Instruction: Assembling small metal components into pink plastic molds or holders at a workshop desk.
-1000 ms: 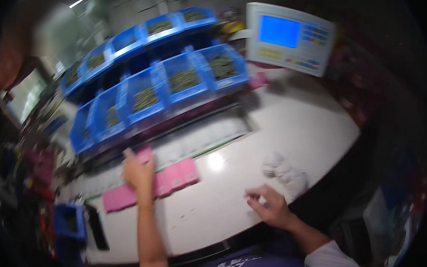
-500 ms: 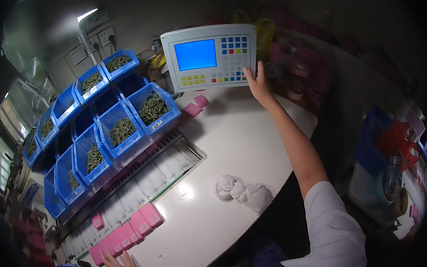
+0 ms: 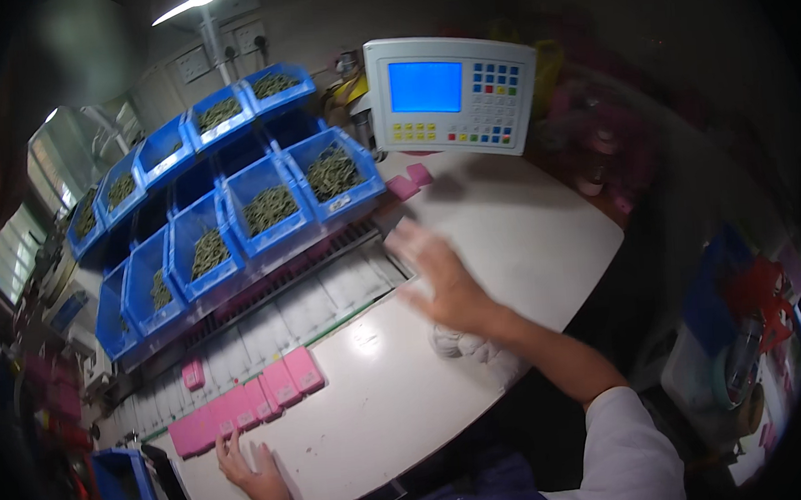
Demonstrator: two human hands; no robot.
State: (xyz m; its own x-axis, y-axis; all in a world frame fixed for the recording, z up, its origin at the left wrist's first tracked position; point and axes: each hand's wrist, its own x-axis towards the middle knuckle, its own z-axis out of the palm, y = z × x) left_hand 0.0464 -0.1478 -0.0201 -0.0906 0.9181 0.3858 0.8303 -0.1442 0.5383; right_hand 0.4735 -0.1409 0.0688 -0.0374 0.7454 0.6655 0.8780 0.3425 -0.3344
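Note:
My left hand [image 3: 257,477] rests on the white table with its fingers apart, and the fingertips touch the near edge of a row of pink packets [image 3: 285,383]. Over the middle of the table, my right hand [image 3: 447,288] is open, with the thumb away from the fingers and nothing seen in it. Motion blurs its fingertips. Below its wrist lies a bunched white cloth [image 3: 475,348], partly hidden by the hand and forearm. A single pink packet [image 3: 193,374] sits on the pale slotted strip [image 3: 281,326] behind the row.
Two tiers of blue bins [image 3: 265,206] hold small greenish coiled pieces. A control panel [image 3: 451,96] with a lit blue screen stands at the back; two pink pieces [image 3: 407,183] lie before it. A dark phone-like slab [image 3: 170,484] and a blue bin [image 3: 121,478] are at the near left.
My right hand has left the control panel's keys and come down and left over the table. My left hand stays at the packet row, its fingertips farther right along it. The whole view has shifted.

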